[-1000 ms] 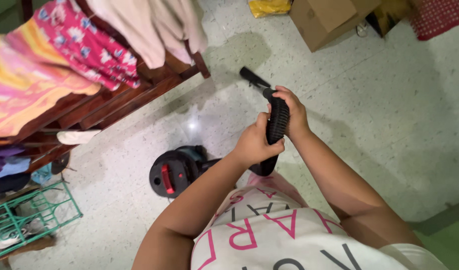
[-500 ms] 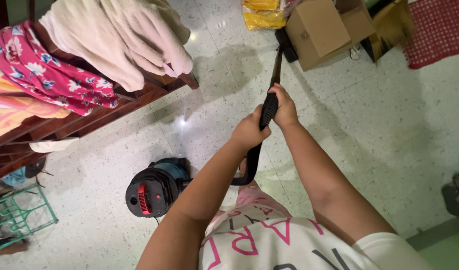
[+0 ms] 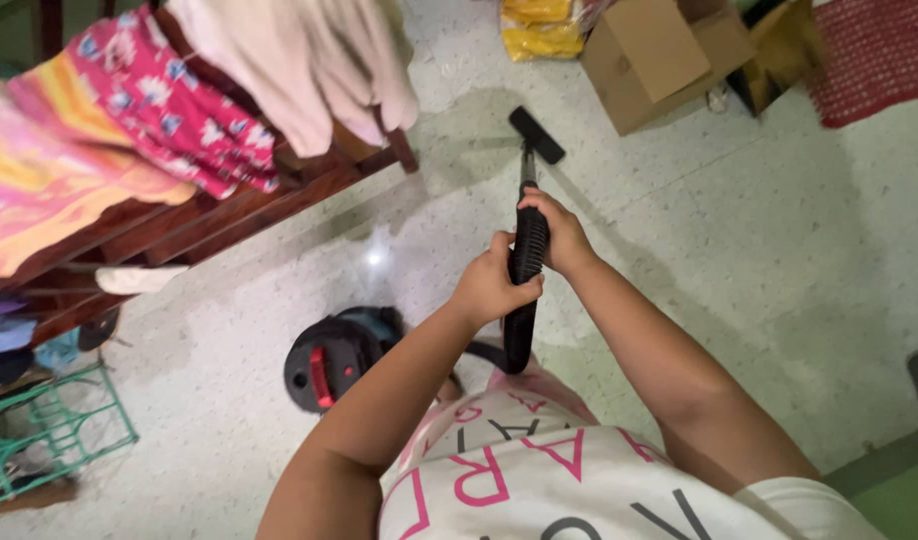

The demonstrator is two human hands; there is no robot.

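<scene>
Both hands — left hand (image 3: 491,287), right hand (image 3: 554,232) — clamped around the ribbed black vacuum hose (image 3: 525,262). Its flat black floor nozzle (image 3: 536,135) lies far ahead on the speckled terrazzo floor (image 3: 739,230); best kept flat in slow, overlapping strokes — hose unkinked.

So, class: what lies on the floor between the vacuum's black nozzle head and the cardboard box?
In the head view, only bare speckled floor separates the nozzle head from the cardboard box; nothing rests on that stretch.
</scene>
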